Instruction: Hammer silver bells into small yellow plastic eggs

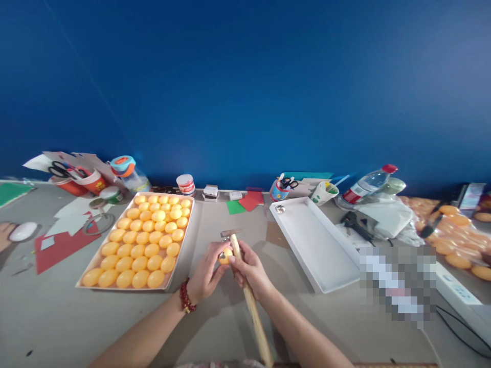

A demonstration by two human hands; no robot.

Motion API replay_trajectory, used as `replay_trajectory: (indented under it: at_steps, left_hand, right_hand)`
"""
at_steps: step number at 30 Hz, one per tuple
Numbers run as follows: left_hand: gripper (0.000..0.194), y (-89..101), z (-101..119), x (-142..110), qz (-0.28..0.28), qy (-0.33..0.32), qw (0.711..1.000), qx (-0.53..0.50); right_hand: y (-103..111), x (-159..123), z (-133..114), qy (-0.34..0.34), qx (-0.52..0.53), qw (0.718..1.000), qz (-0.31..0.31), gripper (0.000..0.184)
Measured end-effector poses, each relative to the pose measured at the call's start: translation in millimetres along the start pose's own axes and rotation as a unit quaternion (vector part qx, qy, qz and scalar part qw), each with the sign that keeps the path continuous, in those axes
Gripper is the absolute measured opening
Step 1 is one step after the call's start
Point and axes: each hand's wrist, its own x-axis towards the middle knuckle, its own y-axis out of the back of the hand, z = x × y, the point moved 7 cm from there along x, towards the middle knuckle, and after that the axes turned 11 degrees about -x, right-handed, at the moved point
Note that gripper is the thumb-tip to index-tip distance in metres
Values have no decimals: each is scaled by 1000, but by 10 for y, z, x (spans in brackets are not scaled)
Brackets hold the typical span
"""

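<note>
My left hand [208,268], with a red bead bracelet at the wrist, is closed around an orange ping-pong ball [226,256] that carries a small shiny silver piece. In my right hand [251,268] is a hammer [252,304], gripped near its metal head, its wooden handle slanting down toward my body. The right fingertips come close to the ball; whether they touch it I cannot tell. To the left, a shallow box [173,280] holds rows of orange balls. A white tray [326,245] on the right has one silver object [280,209] in its far corner.
Along the blue wall stand cups of scissors [90,180], a lidded bottle [128,171], a jar [185,184] and a plastic bottle [366,186]. A glue gun [356,225], bagged orange balls [460,235] and a power strip [456,286] lie right. Another person's hand [5,235] is far left.
</note>
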Motion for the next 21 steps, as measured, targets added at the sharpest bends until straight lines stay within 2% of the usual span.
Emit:
replay_trajectory:
  at_steps: [4,7,10,11,14,17,18,21]
  left_hand:
    - [42,11,-44,-10,4,9,1000,-4]
    - [39,108,-78,-6,38,24,999,-23]
    - [38,255,-177,-24,99,77,991,-55]
    - [38,287,-208,-32,113,93,987,-64]
    - [38,319,-246,-44,130,112,982,-80]
    - [36,312,-225,-51,144,109,979,-96]
    - [34,313,-213,-54,152,108,977,-104]
    - [32,323,-172,-59,163,105,973,-127]
  right_hand:
    - [30,18,18,3,-29,1000,6,50]
    - [172,43,-61,21,-74,997,32,52]
    - [412,67,-179,32,-162,983,76,40]
    - [470,78,-197,22,-204,976,73,32]
    - [580,103,-209,-13,-353,934,61,16]
    - [562,128,-214,-17,-520,852,64,6]
    - [526,141,-213,-7,-548,834,63,5]
    - [424,188,-184,12,-580,812,62,3]
